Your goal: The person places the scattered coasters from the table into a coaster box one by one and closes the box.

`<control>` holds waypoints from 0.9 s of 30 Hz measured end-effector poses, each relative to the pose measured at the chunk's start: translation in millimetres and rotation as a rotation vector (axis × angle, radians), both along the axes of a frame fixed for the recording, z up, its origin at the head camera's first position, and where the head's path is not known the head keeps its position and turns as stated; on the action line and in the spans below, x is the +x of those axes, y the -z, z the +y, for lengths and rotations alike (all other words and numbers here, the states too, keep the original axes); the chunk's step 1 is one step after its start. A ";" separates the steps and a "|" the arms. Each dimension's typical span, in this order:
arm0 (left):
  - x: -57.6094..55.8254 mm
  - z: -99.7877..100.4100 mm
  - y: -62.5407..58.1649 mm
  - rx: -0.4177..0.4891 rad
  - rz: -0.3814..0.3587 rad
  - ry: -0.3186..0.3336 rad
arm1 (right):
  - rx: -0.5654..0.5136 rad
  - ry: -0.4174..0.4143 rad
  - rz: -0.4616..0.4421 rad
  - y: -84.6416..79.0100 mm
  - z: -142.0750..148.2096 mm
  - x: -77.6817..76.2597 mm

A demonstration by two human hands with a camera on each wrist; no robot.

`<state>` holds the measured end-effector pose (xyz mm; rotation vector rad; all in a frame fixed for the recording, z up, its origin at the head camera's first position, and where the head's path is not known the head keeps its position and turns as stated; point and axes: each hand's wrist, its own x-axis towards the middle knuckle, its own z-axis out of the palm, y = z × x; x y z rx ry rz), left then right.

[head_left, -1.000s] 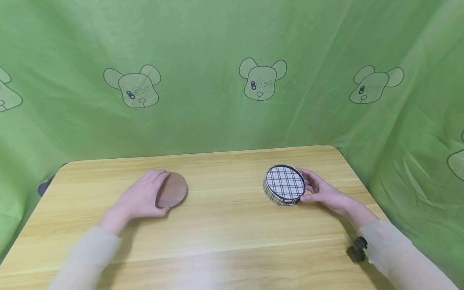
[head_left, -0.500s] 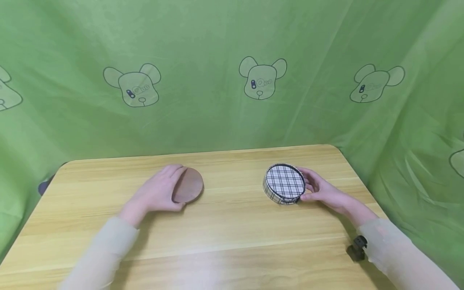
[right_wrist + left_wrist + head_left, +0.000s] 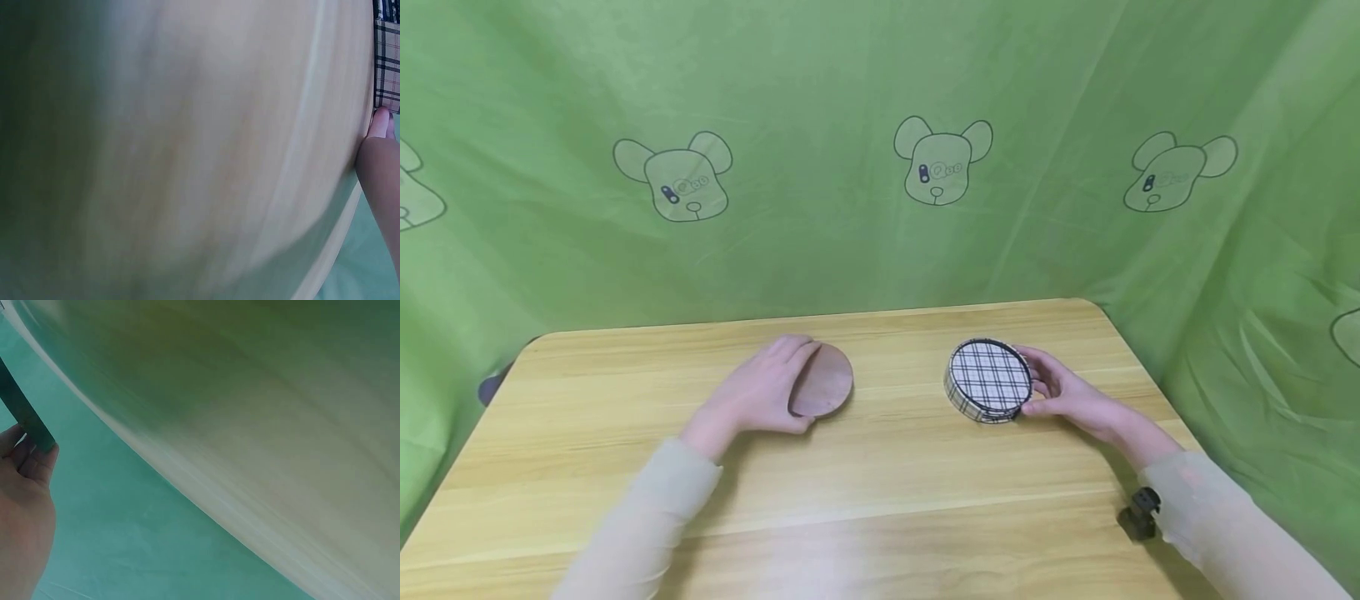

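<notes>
My left hand [image 3: 763,392] holds a round brown disc [image 3: 826,383] by its left side, thumb at the near edge and fingers at the far edge. In the left wrist view the disc [image 3: 25,409] appears as a dark band above the fingertips of my left hand [image 3: 25,506]. To the right, a round box [image 3: 988,379] with black-and-white plaid stands on the table. My right hand [image 3: 1067,400] grips its right side with thumb and fingers. The right wrist view catches only part of the plaid box [image 3: 387,65] and right hand [image 3: 378,150].
The wooden table [image 3: 880,483] has rounded far corners. Behind and beside it hangs a green curtain [image 3: 820,250] with bear-head drawings. A small black device [image 3: 1138,514] sits at the right sleeve. Something dark purple [image 3: 492,387] shows past the table's left edge.
My left hand has carried the brown disc rightward and slightly toward the far edge, nearer to the plaid box. The right hand and the box have stayed in place.
</notes>
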<state>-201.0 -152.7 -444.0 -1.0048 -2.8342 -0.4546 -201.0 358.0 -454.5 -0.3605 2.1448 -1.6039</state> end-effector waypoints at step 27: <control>-10.3 55.7 -6.0 0.003 0.009 0.098 | 0.007 -0.002 0.003 0.1 -2.3 -0.7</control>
